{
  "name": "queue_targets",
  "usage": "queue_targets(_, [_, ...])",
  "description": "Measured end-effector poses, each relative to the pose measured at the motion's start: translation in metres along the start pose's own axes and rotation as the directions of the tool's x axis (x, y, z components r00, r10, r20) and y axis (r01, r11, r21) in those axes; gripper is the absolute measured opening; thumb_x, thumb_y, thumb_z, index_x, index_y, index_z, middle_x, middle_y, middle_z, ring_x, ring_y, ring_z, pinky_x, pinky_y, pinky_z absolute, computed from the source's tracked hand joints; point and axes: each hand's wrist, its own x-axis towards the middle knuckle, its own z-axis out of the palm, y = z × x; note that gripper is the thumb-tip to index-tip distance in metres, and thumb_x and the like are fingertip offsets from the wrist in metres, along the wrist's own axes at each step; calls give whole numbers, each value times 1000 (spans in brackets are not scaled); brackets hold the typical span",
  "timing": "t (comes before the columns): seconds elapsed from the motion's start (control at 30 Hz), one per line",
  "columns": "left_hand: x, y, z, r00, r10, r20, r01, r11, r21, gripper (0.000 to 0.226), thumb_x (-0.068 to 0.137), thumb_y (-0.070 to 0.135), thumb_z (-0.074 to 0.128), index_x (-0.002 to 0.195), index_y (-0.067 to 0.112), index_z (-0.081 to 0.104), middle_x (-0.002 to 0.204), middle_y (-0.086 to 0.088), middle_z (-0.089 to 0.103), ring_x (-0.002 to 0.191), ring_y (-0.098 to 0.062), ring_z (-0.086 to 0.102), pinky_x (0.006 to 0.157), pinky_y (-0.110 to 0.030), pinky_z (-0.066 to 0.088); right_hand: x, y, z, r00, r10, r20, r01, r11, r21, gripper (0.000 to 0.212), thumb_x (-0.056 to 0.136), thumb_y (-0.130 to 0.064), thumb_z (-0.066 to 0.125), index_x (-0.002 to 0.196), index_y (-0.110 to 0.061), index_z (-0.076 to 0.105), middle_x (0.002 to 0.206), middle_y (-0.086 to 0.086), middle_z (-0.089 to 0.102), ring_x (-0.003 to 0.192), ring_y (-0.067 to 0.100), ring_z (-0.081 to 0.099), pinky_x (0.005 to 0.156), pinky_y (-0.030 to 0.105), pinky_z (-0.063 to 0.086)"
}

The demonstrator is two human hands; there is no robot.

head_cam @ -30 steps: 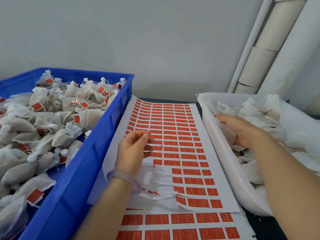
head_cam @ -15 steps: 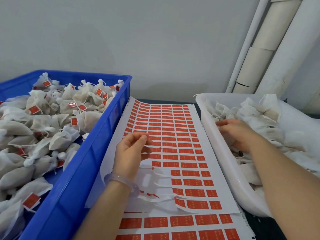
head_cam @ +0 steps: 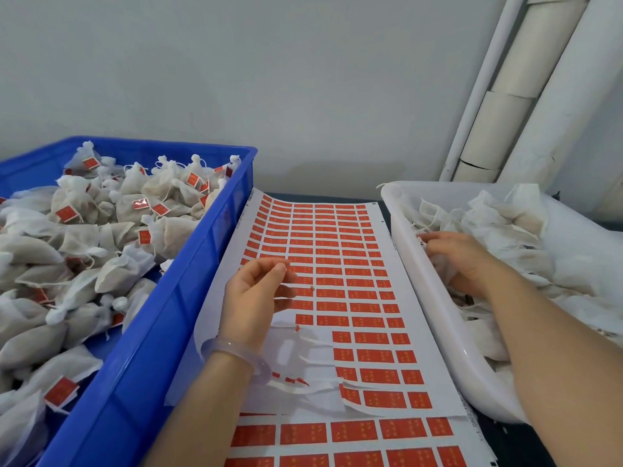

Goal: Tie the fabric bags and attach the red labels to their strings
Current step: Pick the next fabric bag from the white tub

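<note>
A pale grey wall and white pipes are standing behind the dark table. The untied fabric bags are lying heaped in the white tub on the right, and the red labels are sitting on their sheet beside the blue crate.

The right hand is reaching palm-down into the tub, fingers bent among the bags. I cannot tell whether it is gripping one. The left hand is hovering over the sheet, thumb and forefinger drawn close, and I cannot tell if a label is between them.

I am judging the bags light, limp and easily snagged, so I am aiming for the neck under the string. The labels look flimsy and sticky, best lifted by a corner.
</note>
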Motion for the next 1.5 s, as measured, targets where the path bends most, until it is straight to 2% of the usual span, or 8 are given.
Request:
queue_targets(0.13, [0, 1, 1, 1000, -3, -5, 3, 1000, 6, 12, 93, 19, 53, 89, 19, 65, 83, 2, 70, 67, -11, 70, 55, -20, 55, -1, 0, -3, 996, -63, -56, 55, 990, -127, 17, 81, -14, 70, 93, -26, 66, 100, -6, 63, 100, 21, 53, 84, 37, 45])
queue_targets(0.3, [-1, 2, 1, 1000, -10, -11, 10, 1000, 10, 11, 93, 20, 54, 90, 20, 65, 86, 1, 70, 68, -12, 70, 56, -21, 55, -4, -4, -3, 978, -177, -111, 158, 974, -163, 18, 80, -13, 69, 87, -30, 67, 102, -4, 65, 97, 17, 55, 85, 33, 39])
queue_targets(0.47, [-1, 2, 1, 1000, -15, -23, 16, 1000, 8, 11, 92, 19, 54, 90, 19, 65, 85, 1, 70, 66, -11, 69, 53, -19, 54, -5, -9, -7, 962, -230, -146, 209, 967, -148, 28, 79, -1, 64, 78, -29, 68, 97, -4, 66, 85, 10, 60, 67, 18, 42])
queue_targets(0.6, [-1, 2, 1, 999, -20, -25, 20, 1000, 10, 11, 92, 20, 54, 91, 19, 65, 85, 0, 70, 67, -10, 69, 53, -19, 54, -9, -12, -7, 965, -255, -62, 213, 900, -381, 23, 83, -7, 64, 79, -29, 67, 86, -13, 61, 86, 9, 56, 80, 26, 38])
queue_targets(0.83, [-2, 2, 1, 1000, -18, -24, 18, 1000, 18, 11, 93, 20, 54, 91, 19, 65, 85, 1, 70, 67, -11, 70, 54, -19, 54, -16, -19, -10, 952, -306, 1, 258, 801, -540, 9, 81, -19, 72, 86, -26, 71, 75, -18, 61, 76, 3, 57, 74, 25, 39])
queue_targets(1.1, [-2, 2, 1, 1000, -19, -25, 20, 1000, 21, 12, 92, 19, 54, 90, 19, 66, 85, 1, 71, 67, -11, 70, 54, -19, 54, -12, -24, -18, 930, -360, -76, 251, 772, -584, 27, 76, -13, 74, 103, -13, 71, 101, 6, 69, 95, 17, 62, 84, 26, 42])
queue_targets(1.3, [-1, 1, 1, 999, -21, -29, 21, 999, 24, 11, 92, 20, 54, 90, 20, 65, 83, 2, 71, 68, -13, 70, 54, -20, 54, -14, -27, -22, 933, -350, -81, 239, 775, -585, 12, 72, -15, 79, 76, -22, 71, 76, -7, 66, 79, 14, 60, 70, 24, 40])
queue_targets(1.5, [-1, 1, 1, 1000, -19, -25, 19, 999, 27, 12, 93, 20, 54, 88, 20, 65, 81, 3, 71, 68, -14, 70, 56, -21, 55, -17, -29, -22, 938, -340, -64, 240, 774, -586, 10, 76, -16, 76, 73, -23, 70, 79, -6, 64, 84, 15, 58, 75, 26, 40])
